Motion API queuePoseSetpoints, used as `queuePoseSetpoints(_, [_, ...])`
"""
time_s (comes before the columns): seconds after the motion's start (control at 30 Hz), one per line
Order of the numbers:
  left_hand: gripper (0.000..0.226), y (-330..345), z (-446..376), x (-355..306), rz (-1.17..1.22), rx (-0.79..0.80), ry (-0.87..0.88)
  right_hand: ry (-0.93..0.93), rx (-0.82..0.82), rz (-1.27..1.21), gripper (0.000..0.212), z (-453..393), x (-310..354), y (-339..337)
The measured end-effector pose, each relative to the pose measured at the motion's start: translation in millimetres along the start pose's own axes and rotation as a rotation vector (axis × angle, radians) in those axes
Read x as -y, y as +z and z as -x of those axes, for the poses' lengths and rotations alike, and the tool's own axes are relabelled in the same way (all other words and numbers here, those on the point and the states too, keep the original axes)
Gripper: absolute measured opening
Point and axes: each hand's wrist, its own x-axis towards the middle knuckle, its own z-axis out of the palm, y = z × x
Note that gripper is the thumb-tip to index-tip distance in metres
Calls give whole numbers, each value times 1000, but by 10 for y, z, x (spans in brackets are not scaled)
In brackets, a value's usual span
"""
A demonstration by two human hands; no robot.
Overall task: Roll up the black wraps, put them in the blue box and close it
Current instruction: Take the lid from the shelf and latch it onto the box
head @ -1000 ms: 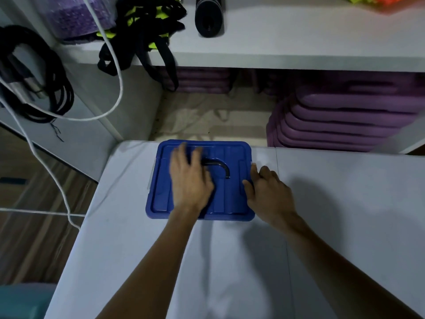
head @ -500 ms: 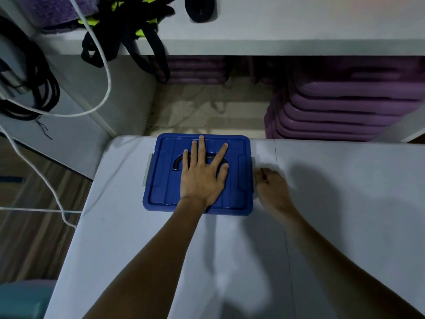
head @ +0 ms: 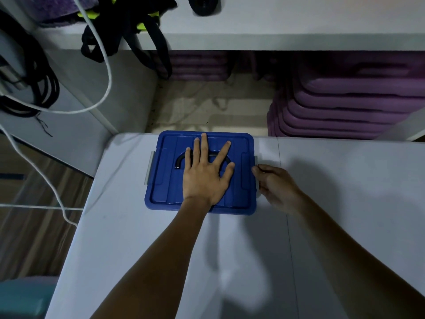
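Both hands closing: left hand flat, pinning blue box lid; right hand curled at side latch, snapping next.

Closed blue plastic box with a ribbed lid, at the far edge of a pale grey table. The left hand lies flat, fingers spread, over the lid's black curved handle. The right hand, fingers curled, touches the grey latch on the box's right side.

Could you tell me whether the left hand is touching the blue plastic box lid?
Touching. The head view shows the left hand pressed flat, fingers spread, on the blue plastic box lid, covering part of its black handle.
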Motion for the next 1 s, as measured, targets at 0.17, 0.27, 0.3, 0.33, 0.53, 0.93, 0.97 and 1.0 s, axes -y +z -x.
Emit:
queuePoseSetpoints(0.17, [60, 9, -1, 5, 10, -10, 2, -32, -64, 19, 17, -10, 26, 4])
queuePoseSetpoints(0.27, [60, 4, -2, 9, 15, -13, 7, -54, -105, 40, 19, 14, 32, 60])
queuePoseSetpoints(0.3, [60, 4, 0, 12, 19, -13, 6, -40, -109, 25, 21, 21, 39, 67])
queuePoseSetpoints(0.33, [60, 4, 0, 14, 24, -14, 6, -37, -118, 23, 22, 25, 44, 66])
queuePoseSetpoints(0.53, [59, 16, -16, 5, 18, -16, -6, -46, -192, 53, 15, -55, 61, 81])
queuePoseSetpoints(0.93, [61, 29, -40, -12, -10, -9, -24, 136, 118, -53, 4, -143, 265, 22])
queuePoseSetpoints(0.97, [61, 27, -42, -13, -11, -8, -26, 126, 90, -29, 3, -149, 277, 39])
queuePoseSetpoints(1.0, [61, 26, -44, -13, -11, -7, -25, 115, 66, -6, 2, -155, 279, 52])
